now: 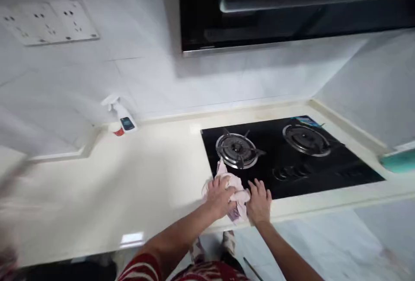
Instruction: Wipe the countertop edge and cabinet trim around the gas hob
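Observation:
A pale pink cloth (240, 198) lies bunched over the front left corner of the black gas stove (275, 188) and the cream counter beside it. My left hand (221, 196) is closed on the cloth, pressing it down with bent fingers. Just to the right, my right hand (260, 201) rests on the stove's front edge, fingers stretched out over the glass and its thumb side against the cloth. The left burner (236, 149) is right behind the cloth.
The right burner (306, 139) is farther off. A white spray bottle (125, 116) stands by the wall beside a small red-and-white container (116, 129). A black range hood (292, 8) overhangs the stove. A green object (398, 161) sits at the right edge. Wall sockets (48, 23) are upper left.

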Available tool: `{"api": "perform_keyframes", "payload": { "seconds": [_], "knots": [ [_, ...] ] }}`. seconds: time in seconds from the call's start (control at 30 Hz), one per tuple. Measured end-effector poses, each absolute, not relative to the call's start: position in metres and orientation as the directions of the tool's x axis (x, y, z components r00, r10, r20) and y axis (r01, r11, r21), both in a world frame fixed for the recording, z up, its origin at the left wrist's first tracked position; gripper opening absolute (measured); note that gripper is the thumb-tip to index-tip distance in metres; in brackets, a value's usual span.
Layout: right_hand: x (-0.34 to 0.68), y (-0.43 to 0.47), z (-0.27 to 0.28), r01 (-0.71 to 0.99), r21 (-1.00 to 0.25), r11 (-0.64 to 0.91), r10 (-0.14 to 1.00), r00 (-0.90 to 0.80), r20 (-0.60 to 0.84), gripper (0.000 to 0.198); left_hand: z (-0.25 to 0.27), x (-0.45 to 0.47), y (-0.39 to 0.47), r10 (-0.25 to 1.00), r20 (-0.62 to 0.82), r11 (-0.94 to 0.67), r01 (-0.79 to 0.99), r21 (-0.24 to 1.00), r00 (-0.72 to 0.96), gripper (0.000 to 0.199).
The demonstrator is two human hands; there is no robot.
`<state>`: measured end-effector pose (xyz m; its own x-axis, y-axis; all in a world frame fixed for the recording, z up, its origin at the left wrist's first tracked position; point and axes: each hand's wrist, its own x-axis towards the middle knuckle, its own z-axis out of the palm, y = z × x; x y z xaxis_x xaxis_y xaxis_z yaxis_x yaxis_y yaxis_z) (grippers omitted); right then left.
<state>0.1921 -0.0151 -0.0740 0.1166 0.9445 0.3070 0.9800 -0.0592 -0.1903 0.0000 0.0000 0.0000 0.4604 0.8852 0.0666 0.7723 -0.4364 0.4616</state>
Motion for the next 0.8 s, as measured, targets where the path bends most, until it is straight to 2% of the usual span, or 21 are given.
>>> {"api": "perform_keyframes", "payload": {
  "seconds": [0.13,0.27,0.33,0.4,0.47,0.53,0.6,0.7,0.8],
  "knots": [
    [0.192,-0.017,-0.074,0.973,-0.224,-0.054,0.938,0.127,0.324,0.052,-0.013,-0.039,-0.051,0.897,0.062,-0.412,0.776,0.478,0.438,0.039],
    [0.192,-0.018,-0.075,0.958,-0.277,-0.067,0.926,0.163,0.341,0.055,-0.022,-0.074,-0.099,0.899,0.100,-0.422,0.784,0.455,0.426,0.049],
    [0.192,-0.018,-0.076,0.952,-0.296,-0.073,0.923,0.177,0.341,0.057,-0.023,-0.096,-0.116,0.925,0.093,-0.371,0.821,0.434,0.369,0.046],
    [0.193,-0.018,-0.078,0.950,-0.303,-0.075,0.922,0.182,0.343,0.058,-0.021,-0.127,-0.126,0.971,0.079,-0.239,0.891,0.387,0.226,0.040],
    [0.194,-0.018,-0.079,0.949,-0.306,-0.077,0.920,0.186,0.345,0.059,-0.015,-0.165,-0.130,0.997,0.083,-0.017,0.953,0.302,-0.009,0.037],
    [0.194,-0.018,-0.079,0.948,-0.307,-0.082,0.920,0.191,0.344,0.060,-0.005,-0.206,-0.129,0.957,0.104,0.244,0.947,0.210,-0.270,0.041],
    [0.193,-0.018,-0.078,0.948,-0.305,-0.089,0.919,0.196,0.342,0.060,0.006,-0.241,-0.125,0.888,0.086,0.431,0.884,0.180,-0.451,0.049],
    [0.191,-0.017,-0.077,0.955,-0.284,-0.090,0.918,0.190,0.349,0.061,0.019,-0.261,-0.111,0.815,0.017,0.559,0.792,0.246,-0.580,0.056],
    [0.189,-0.017,-0.077,0.961,-0.260,-0.094,0.914,0.187,0.360,0.061,0.021,-0.237,-0.086,0.824,0.051,0.527,0.796,0.298,-0.565,0.051]
  ]
}}
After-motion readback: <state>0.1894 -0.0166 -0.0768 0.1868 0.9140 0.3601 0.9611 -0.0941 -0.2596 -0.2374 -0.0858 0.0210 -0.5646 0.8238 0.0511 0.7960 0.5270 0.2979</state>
